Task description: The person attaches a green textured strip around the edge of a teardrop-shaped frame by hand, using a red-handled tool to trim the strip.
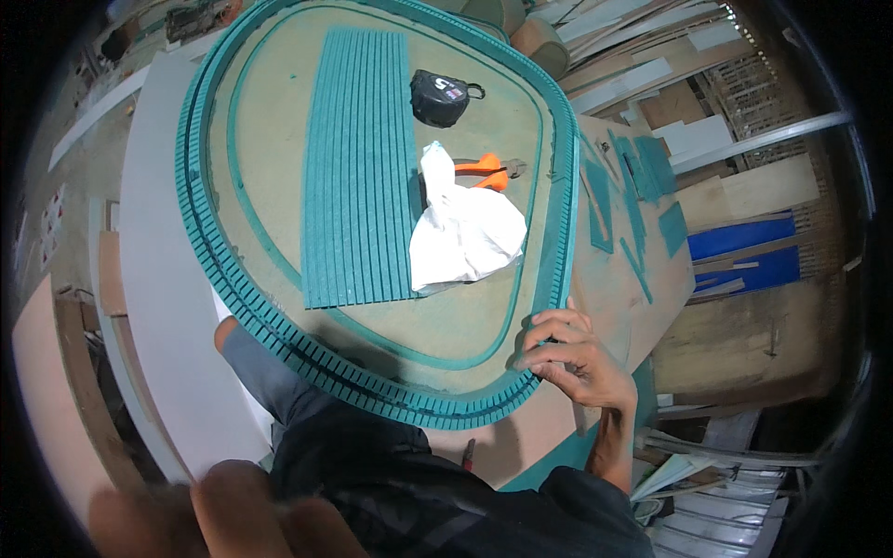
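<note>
A rounded frame of notched green board [307, 372] curves around a pale panel [465, 325]. At its near right corner my right hand [579, 358] pinches the rim, with fingers bent over the edge. My left hand [233, 521] is large and blurred at the lower left, apart from the frame; whether it holds anything is hidden. On the panel lie a grooved green sheet [358, 167], a black tape measure [440, 98], orange-handled pliers [488, 171] and a crumpled white cloth or bag [470, 232]. The white thing partly covers the pliers.
Green offcuts [642, 186] are scattered on the worktable [605, 288] to the right. Beyond them are stacked boards and strips [633, 56] and blue panels [744, 251]. A long white board [172, 279] stands at the left. A small red tool [468, 456] lies near my body.
</note>
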